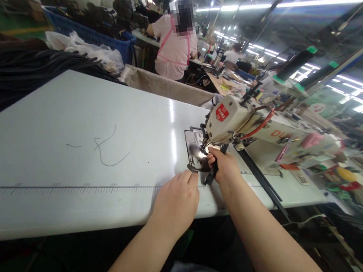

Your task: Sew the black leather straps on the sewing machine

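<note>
A sewing machine (229,118) with a red badge stands on the white table, its lit needle area over a metal plate (196,145). My right hand (225,166) is closed on a black strap (211,176) just in front of the needle, fingertips close to the presser foot. Left of it, my left hand (178,197) rests at the table's front part with its fingers curled in. A small dark piece shows at those fingertips, but what they hold is hidden. More black strips (261,176) lie under the machine arm, running over the front edge.
Loose threads (110,148) and a printed ruler (87,188) mark the white tabletop (46,114). Black strips (23,68) are heaped beyond its left side, near a blue crate (75,27). Behind the table a co-worker (171,43) stands. Dark thread cones (296,63) rise behind the machine.
</note>
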Demonstrator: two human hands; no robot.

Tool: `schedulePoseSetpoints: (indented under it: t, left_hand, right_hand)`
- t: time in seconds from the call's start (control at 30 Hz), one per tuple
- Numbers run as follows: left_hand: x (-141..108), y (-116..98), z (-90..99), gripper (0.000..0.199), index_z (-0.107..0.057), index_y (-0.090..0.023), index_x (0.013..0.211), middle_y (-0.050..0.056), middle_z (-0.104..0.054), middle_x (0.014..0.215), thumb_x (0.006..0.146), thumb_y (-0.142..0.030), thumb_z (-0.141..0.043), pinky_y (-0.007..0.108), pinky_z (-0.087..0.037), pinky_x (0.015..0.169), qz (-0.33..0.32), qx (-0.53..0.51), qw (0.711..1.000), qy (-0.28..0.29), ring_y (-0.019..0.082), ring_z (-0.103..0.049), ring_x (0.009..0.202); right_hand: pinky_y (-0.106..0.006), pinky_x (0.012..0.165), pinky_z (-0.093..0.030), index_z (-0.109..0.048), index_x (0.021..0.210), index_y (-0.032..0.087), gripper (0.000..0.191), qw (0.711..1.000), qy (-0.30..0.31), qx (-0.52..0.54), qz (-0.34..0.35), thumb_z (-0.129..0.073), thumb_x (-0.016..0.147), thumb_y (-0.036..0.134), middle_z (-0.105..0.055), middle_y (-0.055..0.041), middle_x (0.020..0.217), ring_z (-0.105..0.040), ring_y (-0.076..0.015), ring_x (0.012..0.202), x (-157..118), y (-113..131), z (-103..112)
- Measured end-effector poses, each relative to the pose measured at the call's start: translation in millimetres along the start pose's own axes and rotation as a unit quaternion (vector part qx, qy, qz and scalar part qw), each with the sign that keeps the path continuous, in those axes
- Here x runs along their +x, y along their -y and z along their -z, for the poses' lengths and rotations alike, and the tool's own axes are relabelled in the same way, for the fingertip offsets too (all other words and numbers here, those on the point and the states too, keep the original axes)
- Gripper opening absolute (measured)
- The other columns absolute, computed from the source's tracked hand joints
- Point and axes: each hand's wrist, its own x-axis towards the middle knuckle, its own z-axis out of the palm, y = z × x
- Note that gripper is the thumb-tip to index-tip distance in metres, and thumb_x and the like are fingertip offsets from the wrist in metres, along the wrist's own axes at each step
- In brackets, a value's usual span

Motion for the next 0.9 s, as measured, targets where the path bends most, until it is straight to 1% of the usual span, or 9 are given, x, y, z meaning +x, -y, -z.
schedulePoseSetpoints:
  t: [0.13, 0.2, 0.27, 0.33, 0.43, 0.53, 0.63, 0.77, 0.9]
  left_hand:
    - [-0.6, -0.3, 2.9, 0.021, -0.071, -0.019, 0.108, 0.006, -0.070, 0.102, 0.098, -0.013, -0.053, 0.037, -0.057, 0.082, 0.001, -0.005, 1.000, 0.000, 0.023, -0.069, 0.095]
    - [-0.9, -0.2, 2.7, 0.020, -0.071, -0.019, 0.106, 0.005, -0.070, 0.099, 0.098, -0.014, -0.054, 0.036, -0.057, 0.081, 0.007, -0.006, 1.000, -0.006, 0.023, -0.069, 0.094]
    - [-1.5, -0.1, 2.0, 0.019, -0.072, -0.020, 0.105, 0.004, -0.070, 0.097, 0.099, -0.015, -0.055, 0.036, -0.056, 0.080, 0.008, -0.004, 1.000, -0.010, 0.023, -0.069, 0.092]
    - [-2.3, -0.3, 1.4, 0.017, -0.072, -0.021, 0.104, 0.003, -0.071, 0.097, 0.100, -0.017, -0.056, 0.035, -0.055, 0.079, 0.011, 0.003, 1.000, -0.016, 0.022, -0.070, 0.091]
    - [-3.7, -0.7, 1.0, 0.015, -0.073, -0.022, 0.102, 0.002, -0.071, 0.095, 0.101, -0.020, -0.058, 0.034, -0.053, 0.077, 0.024, 0.022, 0.999, -0.025, 0.020, -0.070, 0.087]
    - [-4.9, -0.4, -1.0, 0.013, -0.072, -0.023, 0.099, 0.001, -0.071, 0.092, 0.101, -0.022, -0.059, 0.033, -0.051, 0.075, 0.040, 0.048, 0.997, -0.034, 0.020, -0.069, 0.084]
    - [-5.5, 0.7, -4.4, 0.015, -0.071, -0.023, 0.098, 0.001, -0.071, 0.093, 0.102, -0.021, -0.057, 0.034, -0.048, 0.072, 0.061, 0.077, 0.994, -0.044, 0.021, -0.069, 0.083]
    - [-5.0, 2.7, -7.1, 0.015, -0.071, -0.023, 0.100, 0.001, -0.074, 0.095, 0.103, -0.025, -0.057, 0.033, -0.046, 0.072, 0.085, 0.094, 0.990, -0.060, 0.021, -0.069, 0.085]
    - [-4.6, 6.5, -8.5, 0.016, -0.073, -0.023, 0.103, 0.001, -0.075, 0.097, 0.104, -0.032, -0.059, 0.033, -0.048, 0.075, 0.096, 0.085, 0.989, -0.073, 0.022, -0.071, 0.089]
  right_hand:
    - [-0.008, 0.033, -0.033, -0.060, 0.076, 0.018, 0.034, 0.999, 0.047, 0.007, -0.021, -0.092, 0.069, 0.024, -0.056, 0.0067, 0.058, -0.048, -0.0040, 0.045, -16.9, 4.3, 21.6]
    - [-0.010, 0.033, -0.030, -0.064, 0.080, 0.016, 0.029, 0.997, 0.070, 0.007, -0.033, -0.086, 0.072, 0.032, -0.057, 0.0044, 0.059, -0.047, -0.0049, 0.045, -27.0, 6.9, 37.5]
    - [-0.012, 0.033, -0.029, -0.068, 0.085, 0.013, 0.029, 0.996, 0.084, 0.007, -0.042, -0.080, 0.073, 0.036, -0.058, 0.0029, 0.058, -0.046, -0.0060, 0.044, -37.0, 9.3, 54.8]
    - [-0.015, 0.034, -0.028, -0.071, 0.089, 0.011, 0.033, 0.995, 0.091, 0.004, -0.046, -0.077, 0.068, 0.036, -0.059, 0.0019, 0.058, -0.045, -0.0070, 0.044, -47.0, 11.1, 71.7]
    - [-0.017, 0.037, -0.028, -0.072, 0.092, 0.010, 0.037, 0.995, 0.094, -0.004, -0.044, -0.079, 0.064, 0.033, -0.061, 0.0010, 0.059, -0.046, -0.0077, 0.044, -62.7, 10.8, 93.5]
    - [-0.018, 0.039, -0.028, -0.073, 0.091, 0.010, 0.035, 0.995, 0.090, -0.013, -0.031, -0.082, 0.067, 0.034, -0.065, -0.0006, 0.062, -0.049, -0.0090, 0.045, -77.7, 5.8, 111.2]
    - [-0.020, 0.041, -0.028, -0.073, 0.093, 0.011, 0.034, 0.994, 0.094, -0.043, -0.018, -0.081, 0.075, 0.039, -0.067, -0.0022, 0.065, -0.051, -0.0104, 0.047, -89.2, -2.1, 126.6]
    - [-0.020, 0.042, -0.026, -0.073, 0.101, 0.011, 0.038, 0.991, 0.113, -0.060, -0.032, -0.078, 0.081, 0.043, -0.068, -0.0018, 0.068, -0.050, -0.0098, 0.048, -99.3, -10.0, 142.1]
    - [-0.020, 0.043, -0.031, -0.072, 0.096, 0.012, 0.038, 0.990, 0.115, -0.050, -0.060, -0.081, 0.081, 0.046, -0.067, -0.0019, 0.071, -0.056, -0.0113, 0.051, -106.1, -14.5, 149.6]
